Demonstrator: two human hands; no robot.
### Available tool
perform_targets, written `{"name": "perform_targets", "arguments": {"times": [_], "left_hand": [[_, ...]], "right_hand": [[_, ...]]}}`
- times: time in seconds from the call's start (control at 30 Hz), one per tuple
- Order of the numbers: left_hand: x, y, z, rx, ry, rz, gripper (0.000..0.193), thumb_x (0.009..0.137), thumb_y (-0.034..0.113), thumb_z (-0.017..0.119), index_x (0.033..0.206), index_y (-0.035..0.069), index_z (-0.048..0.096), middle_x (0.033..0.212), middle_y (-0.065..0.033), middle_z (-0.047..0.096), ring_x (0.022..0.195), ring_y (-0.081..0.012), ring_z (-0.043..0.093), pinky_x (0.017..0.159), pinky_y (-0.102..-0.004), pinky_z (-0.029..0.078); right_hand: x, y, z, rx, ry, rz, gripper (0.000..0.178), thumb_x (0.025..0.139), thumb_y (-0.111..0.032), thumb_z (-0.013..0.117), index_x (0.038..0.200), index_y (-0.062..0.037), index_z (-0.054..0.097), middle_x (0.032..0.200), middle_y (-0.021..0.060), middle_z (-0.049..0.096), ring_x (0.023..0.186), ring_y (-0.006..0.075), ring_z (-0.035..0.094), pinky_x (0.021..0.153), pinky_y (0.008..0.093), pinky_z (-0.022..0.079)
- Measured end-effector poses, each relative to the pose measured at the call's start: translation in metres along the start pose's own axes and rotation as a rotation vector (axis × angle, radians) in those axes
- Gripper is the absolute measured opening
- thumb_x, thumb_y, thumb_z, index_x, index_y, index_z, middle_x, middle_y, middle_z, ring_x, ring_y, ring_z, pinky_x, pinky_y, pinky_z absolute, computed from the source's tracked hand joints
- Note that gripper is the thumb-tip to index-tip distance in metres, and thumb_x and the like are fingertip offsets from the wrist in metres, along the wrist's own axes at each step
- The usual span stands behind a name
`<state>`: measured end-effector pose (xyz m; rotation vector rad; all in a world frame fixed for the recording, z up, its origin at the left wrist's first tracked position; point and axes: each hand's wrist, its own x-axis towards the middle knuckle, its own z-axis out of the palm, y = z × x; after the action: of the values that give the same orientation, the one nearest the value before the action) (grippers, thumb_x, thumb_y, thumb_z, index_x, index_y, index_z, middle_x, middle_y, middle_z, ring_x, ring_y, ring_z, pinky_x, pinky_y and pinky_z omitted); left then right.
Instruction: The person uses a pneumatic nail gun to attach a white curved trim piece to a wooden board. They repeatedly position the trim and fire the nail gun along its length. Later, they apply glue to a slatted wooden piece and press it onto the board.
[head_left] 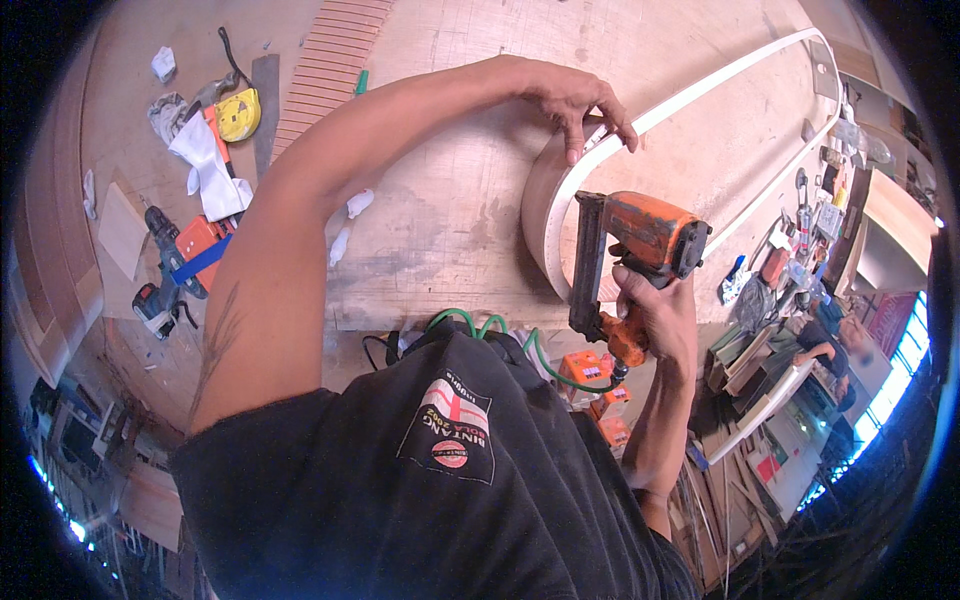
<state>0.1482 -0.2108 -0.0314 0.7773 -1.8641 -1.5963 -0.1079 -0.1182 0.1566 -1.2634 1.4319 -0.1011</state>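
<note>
My right hand (660, 318) is wrapped round the handle of an orange and black nail gun (650, 232). The gun's dark magazine and nose point toward the near curve of a long, rounded wooden frame (548, 195) with a white top edge. Its green coiled air hose (545, 365) runs from the handle toward my body. With the arm reaching across the bench, my left hand (582, 103) grips the frame's upper edge, thumb on the inner side and fingers bent over the rim. Where the gun's tip meets the frame is hard to make out.
The frame lies on a pale workbench (440, 230). On the left are a slatted wooden strip (325, 75), a yellow tape measure (238, 115), a white cloth (210, 170) and a cordless drill (165, 240). Tools and bags (760, 300) clutter the right; another person (825, 345) is beyond.
</note>
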Motion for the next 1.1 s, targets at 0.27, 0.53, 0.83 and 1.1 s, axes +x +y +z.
{"name": "perform_targets", "arguments": {"times": [0.27, 0.53, 0.83, 1.1], "left_hand": [[0.003, -0.001, -0.003, 0.008, -0.016, -0.018, 0.088, 0.049, 0.016, 0.097, 0.133, 0.02, 0.071, 0.13, -0.006, 0.072, 0.126, -0.0258, 0.063, 0.112, -0.0396, 0.047], [0.005, 0.004, -0.003, 0.039, -0.019, -0.061, 0.089, 0.049, 0.011, 0.097, 0.133, 0.019, 0.071, 0.127, -0.0054, 0.073, 0.121, -0.0254, 0.065, 0.104, -0.0398, 0.049], [0.003, -0.001, -0.002, 0.046, 0.0, -0.037, 0.088, 0.049, 0.02, 0.098, 0.133, 0.02, 0.071, 0.126, -0.0073, 0.073, 0.119, -0.0289, 0.065, 0.104, -0.0421, 0.049], [0.003, -0.001, -0.003, 0.04, -0.004, -0.003, 0.09, 0.047, 0.022, 0.099, 0.133, 0.019, 0.071, 0.123, -0.0067, 0.073, 0.115, -0.025, 0.065, 0.099, -0.0386, 0.05]], "right_hand": [[-0.012, -0.006, 0.003, -0.044, 0.077, -0.013, 0.043, 0.084, -0.008, 0.082, 0.121, 0.0038, 0.064, 0.101, 0.0088, 0.07, 0.076, 0.0146, 0.066, 0.066, 0.0302, 0.054], [-0.019, -0.012, 0.009, -0.079, 0.001, -0.078, 0.045, 0.086, -0.008, 0.078, 0.127, 0.0038, 0.064, 0.116, 0.0086, 0.072, 0.105, 0.0181, 0.067, 0.093, 0.0344, 0.053], [-0.011, -0.013, 0.01, -0.201, -0.047, -0.107, 0.046, 0.086, -0.007, 0.077, 0.128, 0.004, 0.062, 0.116, 0.0102, 0.071, 0.106, 0.0194, 0.067, 0.094, 0.0357, 0.053], [-0.008, -0.015, 0.012, -0.201, -0.037, -0.06, 0.045, 0.086, -0.007, 0.077, 0.127, 0.0038, 0.062, 0.117, 0.0113, 0.072, 0.105, 0.02, 0.068, 0.094, 0.0361, 0.053]]}}
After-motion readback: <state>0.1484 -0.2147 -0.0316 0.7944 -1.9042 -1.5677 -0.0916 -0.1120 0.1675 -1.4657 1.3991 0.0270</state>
